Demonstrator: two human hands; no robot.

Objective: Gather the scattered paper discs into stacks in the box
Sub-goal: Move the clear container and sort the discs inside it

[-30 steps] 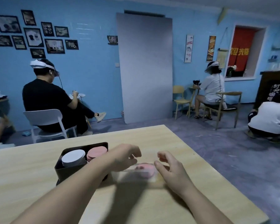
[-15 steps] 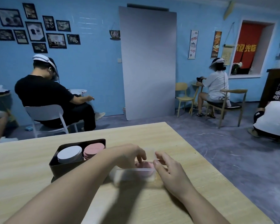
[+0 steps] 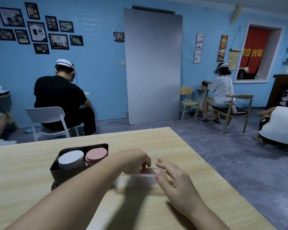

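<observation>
A dark box (image 3: 56,170) on the wooden table (image 3: 23,180) holds a white disc stack (image 3: 71,158) on its left and a pink disc stack (image 3: 96,154) on its right. Just right of the box lies a clear plastic container (image 3: 135,180) with pink discs (image 3: 149,171) inside. My left hand (image 3: 133,160) reaches over it, its curled fingertips down on those pink discs. My right hand (image 3: 175,180) is at the container's right end with fingers spread and the thumb against the rim.
The table's right edge (image 3: 214,171) is close to my right hand, with grey floor beyond. Other people sit on chairs by the blue wall behind the table. One person crouches on the floor at far right (image 3: 279,128).
My left hand's fingers have dipped down into the clear container onto the pink discs. My right hand has closed in on the container's right end. The view has shifted slightly.
</observation>
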